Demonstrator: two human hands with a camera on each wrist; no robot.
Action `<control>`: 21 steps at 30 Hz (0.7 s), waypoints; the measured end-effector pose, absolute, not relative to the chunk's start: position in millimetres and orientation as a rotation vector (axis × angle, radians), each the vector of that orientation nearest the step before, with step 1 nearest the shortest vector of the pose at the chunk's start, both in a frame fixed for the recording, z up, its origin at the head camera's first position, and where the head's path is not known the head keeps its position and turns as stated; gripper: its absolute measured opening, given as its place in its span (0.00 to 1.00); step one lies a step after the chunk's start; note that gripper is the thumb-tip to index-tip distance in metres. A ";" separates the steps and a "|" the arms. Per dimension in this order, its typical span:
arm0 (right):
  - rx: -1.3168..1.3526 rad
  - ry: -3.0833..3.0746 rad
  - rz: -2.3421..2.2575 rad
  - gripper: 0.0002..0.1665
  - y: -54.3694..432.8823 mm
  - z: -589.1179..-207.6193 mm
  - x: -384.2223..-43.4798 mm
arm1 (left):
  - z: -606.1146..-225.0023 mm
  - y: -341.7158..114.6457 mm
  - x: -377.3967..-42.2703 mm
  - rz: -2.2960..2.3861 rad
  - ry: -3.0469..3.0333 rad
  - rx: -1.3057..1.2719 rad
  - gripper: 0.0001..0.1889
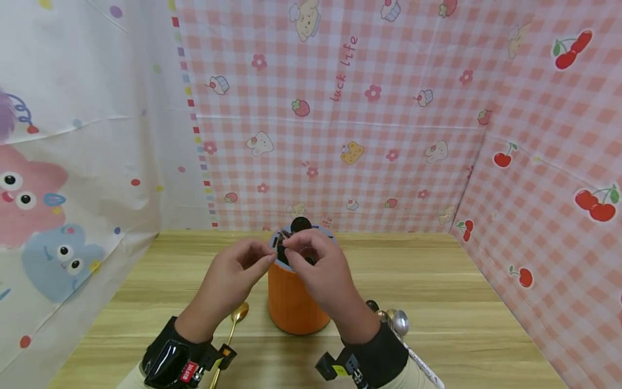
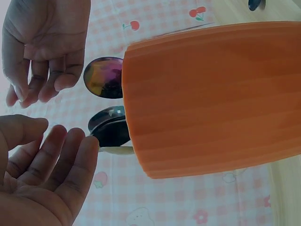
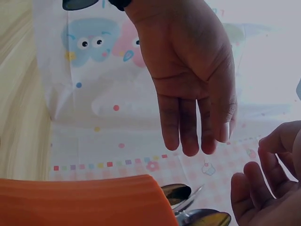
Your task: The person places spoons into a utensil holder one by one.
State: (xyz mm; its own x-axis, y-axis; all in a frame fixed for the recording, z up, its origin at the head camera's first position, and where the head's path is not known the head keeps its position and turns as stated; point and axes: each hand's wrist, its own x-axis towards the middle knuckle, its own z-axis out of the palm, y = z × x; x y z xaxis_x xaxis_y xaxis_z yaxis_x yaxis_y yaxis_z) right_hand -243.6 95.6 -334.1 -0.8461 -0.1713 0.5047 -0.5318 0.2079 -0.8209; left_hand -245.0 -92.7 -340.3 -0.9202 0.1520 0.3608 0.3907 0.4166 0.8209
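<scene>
An orange cylindrical holder (image 1: pixel 293 302) with a pale blue top stands upright on the table, with several spoons bowl-up in it. Among them are a dark spoon (image 1: pixel 301 225) at the back and, in the left wrist view, one with a purple-and-gold sheen (image 2: pixel 106 77). My left hand (image 1: pixel 238 267) hovers at the left of the rim, fingers loosely bent and nothing in them. Over the rim's front right is my right hand (image 1: pixel 323 265), its fingers relaxed near the spoon bowls; the right wrist view shows no spoon in that hand (image 3: pixel 277 193).
On the table left of the holder lies a gold spoon (image 1: pixel 240 312), partly behind my left wrist. To the right, several spoons lie in a bunch, a silver spoon (image 1: pixel 400 322) among them, partly hidden by my right wrist. Patterned cloth walls (image 1: pixel 330 135) surround the table.
</scene>
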 end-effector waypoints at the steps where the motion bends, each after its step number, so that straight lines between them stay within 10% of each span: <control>1: 0.673 -2.189 1.685 0.06 94.5 -335.4 -242.9 | -341.5 -94.1 -244.4 -1.507 -2.442 -0.480 0.04; 21: 0.824 -2.464 1.737 0.05 59.9 -383.2 -240.0 | -378.0 -137.3 -222.8 -1.494 -2.675 -0.328 0.07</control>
State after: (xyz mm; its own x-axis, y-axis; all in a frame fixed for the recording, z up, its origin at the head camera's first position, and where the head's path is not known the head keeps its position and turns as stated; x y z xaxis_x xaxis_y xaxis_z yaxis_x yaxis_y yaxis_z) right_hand -240.0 59.9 -383.2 -0.8610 -0.4063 0.3061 -0.4248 0.2433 -0.8720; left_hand -222.8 -137.3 -378.0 -0.9755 0.1558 0.1551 0.2138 0.5074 0.8347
